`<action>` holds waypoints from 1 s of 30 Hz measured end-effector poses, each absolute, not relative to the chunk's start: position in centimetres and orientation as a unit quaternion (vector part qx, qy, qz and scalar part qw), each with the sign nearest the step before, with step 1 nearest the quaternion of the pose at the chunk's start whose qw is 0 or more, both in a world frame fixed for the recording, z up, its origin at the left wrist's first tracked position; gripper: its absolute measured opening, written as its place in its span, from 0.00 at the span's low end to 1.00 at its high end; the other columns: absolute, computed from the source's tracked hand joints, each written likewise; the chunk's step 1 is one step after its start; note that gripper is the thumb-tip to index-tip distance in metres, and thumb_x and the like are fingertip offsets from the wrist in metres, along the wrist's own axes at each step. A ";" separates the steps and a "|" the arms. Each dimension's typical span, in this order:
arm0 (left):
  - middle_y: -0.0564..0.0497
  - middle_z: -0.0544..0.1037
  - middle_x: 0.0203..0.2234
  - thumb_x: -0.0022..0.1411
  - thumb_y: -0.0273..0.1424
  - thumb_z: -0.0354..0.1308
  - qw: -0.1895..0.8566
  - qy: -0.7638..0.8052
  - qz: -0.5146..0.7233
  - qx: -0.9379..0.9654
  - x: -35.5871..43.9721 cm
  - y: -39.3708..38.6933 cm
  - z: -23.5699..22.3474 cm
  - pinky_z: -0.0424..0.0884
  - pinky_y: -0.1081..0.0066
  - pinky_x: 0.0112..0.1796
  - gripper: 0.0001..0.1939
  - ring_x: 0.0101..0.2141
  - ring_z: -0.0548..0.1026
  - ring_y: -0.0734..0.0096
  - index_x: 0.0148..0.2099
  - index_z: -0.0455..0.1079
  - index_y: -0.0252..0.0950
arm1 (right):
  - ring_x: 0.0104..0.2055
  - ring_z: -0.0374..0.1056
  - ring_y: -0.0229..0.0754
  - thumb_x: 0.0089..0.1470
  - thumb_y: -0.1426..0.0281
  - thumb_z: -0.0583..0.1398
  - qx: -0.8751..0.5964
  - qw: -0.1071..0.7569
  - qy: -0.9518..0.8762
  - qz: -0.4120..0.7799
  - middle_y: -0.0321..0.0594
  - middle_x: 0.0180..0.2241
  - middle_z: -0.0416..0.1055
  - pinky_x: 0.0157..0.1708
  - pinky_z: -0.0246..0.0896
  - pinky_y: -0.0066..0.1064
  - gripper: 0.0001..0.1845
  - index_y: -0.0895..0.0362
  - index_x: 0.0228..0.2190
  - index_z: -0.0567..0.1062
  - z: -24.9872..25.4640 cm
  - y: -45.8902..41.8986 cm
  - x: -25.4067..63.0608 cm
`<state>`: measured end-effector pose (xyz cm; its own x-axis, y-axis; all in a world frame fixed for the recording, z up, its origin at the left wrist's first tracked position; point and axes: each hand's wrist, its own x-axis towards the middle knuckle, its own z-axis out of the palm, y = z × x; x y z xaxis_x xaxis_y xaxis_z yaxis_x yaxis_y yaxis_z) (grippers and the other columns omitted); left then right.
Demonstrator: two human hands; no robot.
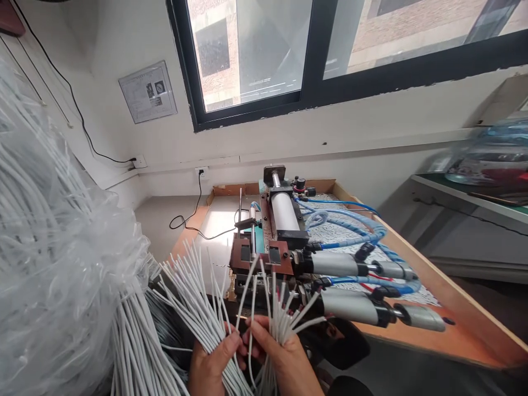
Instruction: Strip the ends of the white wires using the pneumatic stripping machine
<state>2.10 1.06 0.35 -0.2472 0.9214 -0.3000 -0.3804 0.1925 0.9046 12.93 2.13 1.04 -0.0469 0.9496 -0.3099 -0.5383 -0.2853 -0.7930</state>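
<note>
My left hand (pixel 216 360) is closed round a bundle of white cables (pixel 192 300) that fans out up and to the left. My right hand (pixel 284 357) grips a second bundle of white cables (pixel 284 319), several with dark or reddish tips. Thumbs and fingertips of both hands almost meet between the bundles, where a few single cables stand up. Just beyond them is a pneumatic machine (pixel 282 214) with a brown front plate (pixel 243 253) and silver cylinders; the upright cable tips overlap the plate in view. Whether they touch it I cannot tell.
At the left, a large clear plastic bag (pixel 74 264) holds many cables, and another cable bundle (pixel 138 335) hangs below it. Blue air hoses (pixel 355 234) loop over white scraps inside a wooden-edged bench (pixel 466 291). A green-topped table (pixel 474 192) stands right.
</note>
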 end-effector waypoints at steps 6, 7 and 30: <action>0.54 0.73 0.12 0.40 0.33 0.63 0.554 0.521 0.606 0.233 2.0 1.4 0.6 0.64 0.73 0.20 0.09 0.15 0.68 0.73 0.24 0.70 0.34 | 0.18 0.59 0.34 0.34 0.63 0.66 -0.441 0.564 -0.214 0.664 0.38 0.18 0.71 0.18 0.52 0.25 0.16 0.62 0.25 0.75 1.0 3.0 13.6; 0.54 0.72 0.11 0.40 0.33 0.63 0.555 0.522 0.605 0.231 2.0 1.4 0.6 0.64 0.73 0.20 0.09 0.15 0.68 0.73 0.25 0.70 0.33 | 0.18 0.59 0.34 0.33 0.64 0.66 -0.437 0.568 -0.204 0.667 0.38 0.18 0.70 0.19 0.53 0.25 0.15 0.62 0.24 0.76 0.9 3.2 13.6; 0.54 0.71 0.09 0.37 0.31 0.64 0.588 0.506 0.573 0.263 2.8 1.6 0.4 0.61 0.73 0.18 0.09 0.13 0.67 0.73 0.22 0.68 0.34 | 0.15 0.52 0.31 0.38 0.62 0.64 -0.375 0.530 -0.164 0.743 0.28 0.13 0.56 0.13 0.48 0.23 0.14 0.60 0.25 0.73 1.8 3.4 12.5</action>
<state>2.82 1.59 0.41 -0.1698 0.9405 -0.2945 -0.4079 0.2050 0.8897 12.54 3.43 1.77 -0.1573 0.9099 -0.3839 -0.6641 -0.3852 -0.6408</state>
